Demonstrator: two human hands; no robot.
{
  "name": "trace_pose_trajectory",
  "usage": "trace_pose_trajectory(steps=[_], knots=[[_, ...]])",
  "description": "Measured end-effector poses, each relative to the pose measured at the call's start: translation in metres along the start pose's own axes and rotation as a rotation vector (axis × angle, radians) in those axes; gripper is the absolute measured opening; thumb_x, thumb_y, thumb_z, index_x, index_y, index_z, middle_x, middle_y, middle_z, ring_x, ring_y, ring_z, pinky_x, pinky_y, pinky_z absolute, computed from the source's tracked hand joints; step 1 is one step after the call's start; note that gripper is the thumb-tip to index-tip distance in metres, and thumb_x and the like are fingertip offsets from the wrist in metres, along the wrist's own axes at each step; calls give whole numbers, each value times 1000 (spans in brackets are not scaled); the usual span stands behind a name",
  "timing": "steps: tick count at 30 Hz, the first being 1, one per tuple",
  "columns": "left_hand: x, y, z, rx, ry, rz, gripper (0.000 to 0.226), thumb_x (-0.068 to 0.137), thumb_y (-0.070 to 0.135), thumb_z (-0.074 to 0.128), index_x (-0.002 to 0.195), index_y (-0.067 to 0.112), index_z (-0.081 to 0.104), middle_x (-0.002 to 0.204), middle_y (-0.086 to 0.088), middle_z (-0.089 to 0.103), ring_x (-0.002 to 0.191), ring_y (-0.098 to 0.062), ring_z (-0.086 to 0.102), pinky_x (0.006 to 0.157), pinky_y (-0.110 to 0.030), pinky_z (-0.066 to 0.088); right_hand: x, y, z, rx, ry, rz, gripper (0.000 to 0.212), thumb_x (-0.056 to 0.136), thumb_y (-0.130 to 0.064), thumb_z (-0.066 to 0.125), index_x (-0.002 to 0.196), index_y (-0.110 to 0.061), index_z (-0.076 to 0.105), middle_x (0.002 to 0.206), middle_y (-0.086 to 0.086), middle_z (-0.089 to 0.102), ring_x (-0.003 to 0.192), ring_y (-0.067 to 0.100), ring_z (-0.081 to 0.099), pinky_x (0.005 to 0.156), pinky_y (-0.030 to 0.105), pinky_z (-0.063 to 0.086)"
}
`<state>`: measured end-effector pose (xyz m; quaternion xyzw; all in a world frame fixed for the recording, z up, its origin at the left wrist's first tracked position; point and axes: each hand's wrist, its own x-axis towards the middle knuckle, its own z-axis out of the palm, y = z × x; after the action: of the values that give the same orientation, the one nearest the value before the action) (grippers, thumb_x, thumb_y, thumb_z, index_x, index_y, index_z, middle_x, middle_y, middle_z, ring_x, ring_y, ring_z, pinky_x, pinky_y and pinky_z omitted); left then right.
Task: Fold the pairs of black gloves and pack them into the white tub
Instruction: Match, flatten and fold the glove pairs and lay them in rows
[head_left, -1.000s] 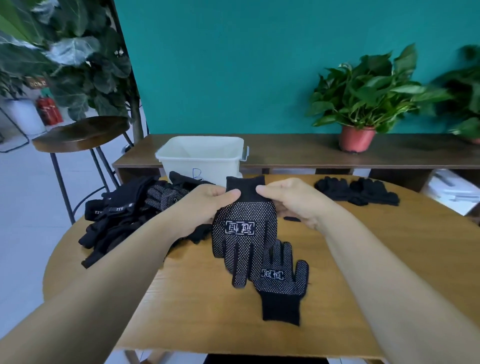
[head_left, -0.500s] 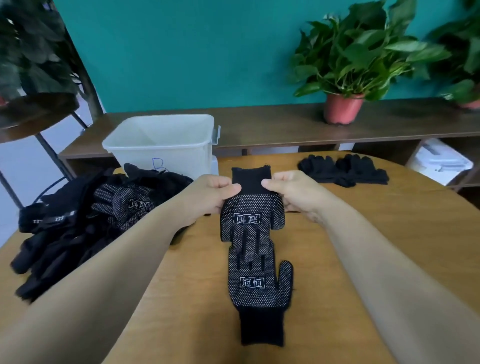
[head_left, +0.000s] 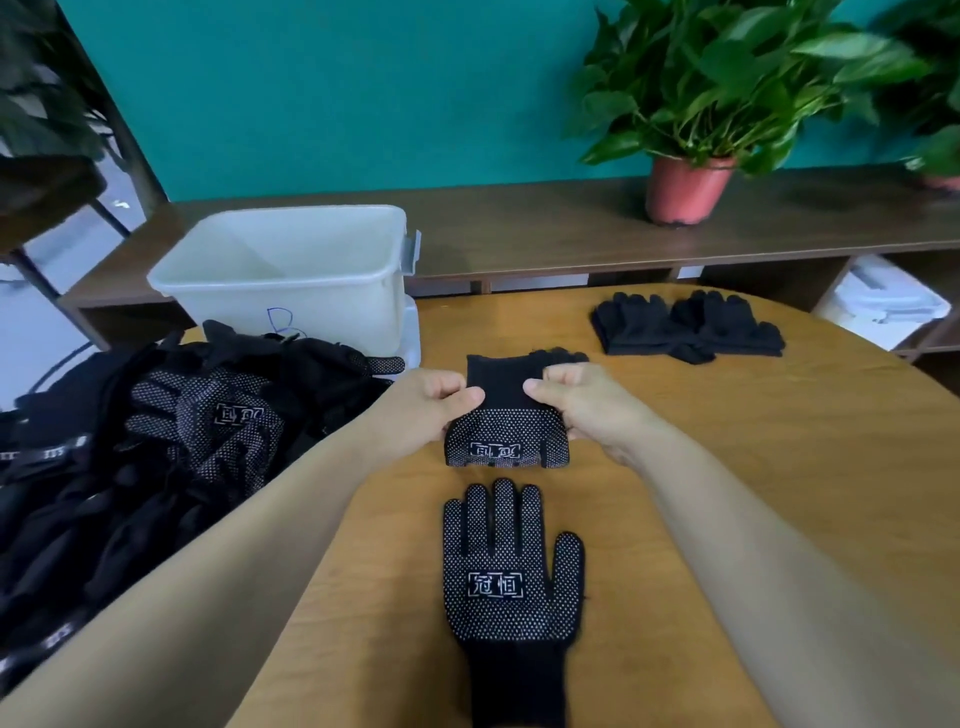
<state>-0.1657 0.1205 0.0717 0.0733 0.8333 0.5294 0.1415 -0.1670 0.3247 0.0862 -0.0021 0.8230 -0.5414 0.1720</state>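
Since half a second ago the black knit glove with white grip dots (head_left: 506, 436) has drawn clear of its partner. Its fingers no longer show, and bare round wooden table (head_left: 753, 467) separates the two. The left hand (head_left: 431, 402) and right hand (head_left: 582, 402) each pinch its plain cuff between thumb and curled fingers. The second dotted black glove (head_left: 511, 577) lies flat, nearer the person. The white plastic tub (head_left: 291, 291) stands beyond a loose heap of black gloves (head_left: 156, 441); a neat stack of black gloves (head_left: 685, 327) lies far right.
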Motion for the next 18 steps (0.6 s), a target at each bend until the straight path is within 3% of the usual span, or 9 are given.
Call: trace_pose_trajectory(steps=[3, 6, 7, 11, 15, 18], knots=[[-7, -1, -1, 25, 6, 15, 37, 98, 32, 60, 66, 16, 57, 74, -8, 58, 74, -21, 54, 81, -46, 50, -7, 2, 5, -3, 14, -35, 29, 100, -29, 55, 71, -26, 50, 80, -9, 61, 64, 1, 55, 70, 28, 45], [-18, -3, -1, 28, 8, 60, 40, 96, 37, 61, 64, 15, 52, 71, -7, 54, 71, -21, 49, 74, -39, 42, -19, 6, 6, -8, 15, -94, 33, 98, -31, 56, 73, -10, 54, 82, 2, 61, 76, 15, 56, 79, 37, 47], [-23, -6, 1, 23, -1, 65, 40, 96, 37, 61, 64, 15, 52, 70, -7, 52, 70, -20, 46, 72, -37, 40, -25, 9, 7, -7, 18, -114, 35, 97, -31, 57, 74, -6, 51, 79, 6, 56, 74, 18, 52, 76, 39, 45], [-50, -31, 21, 30, -31, 87, 43, 98, 32, 61, 70, 2, 48, 69, -7, 46, 67, -20, 37, 67, -35, 30, -49, 35, 18, -64, -9, -112, 37, 99, -24, 56, 66, -17, 42, 72, 6, 43, 68, 17, 41, 66, 32, 35], [-73, -54, 40, 0, -4, 74, 42, 95, 38, 62, 71, 6, 48, 68, -8, 49, 65, -19, 42, 66, -37, 33, -71, 54, 30, -93, -12, -133, 39, 99, -19, 56, 63, -18, 41, 60, -3, 39, 54, 9, 36, 58, 26, 32], [-91, -57, 50, -51, 41, 146, 22, 93, 33, 64, 85, 13, 67, 85, 0, 72, 78, -23, 66, 77, -42, 51, -88, 60, 33, -109, 43, -227, 34, 98, -21, 58, 65, -24, 53, 57, -9, 49, 55, 10, 43, 60, 30, 38]])
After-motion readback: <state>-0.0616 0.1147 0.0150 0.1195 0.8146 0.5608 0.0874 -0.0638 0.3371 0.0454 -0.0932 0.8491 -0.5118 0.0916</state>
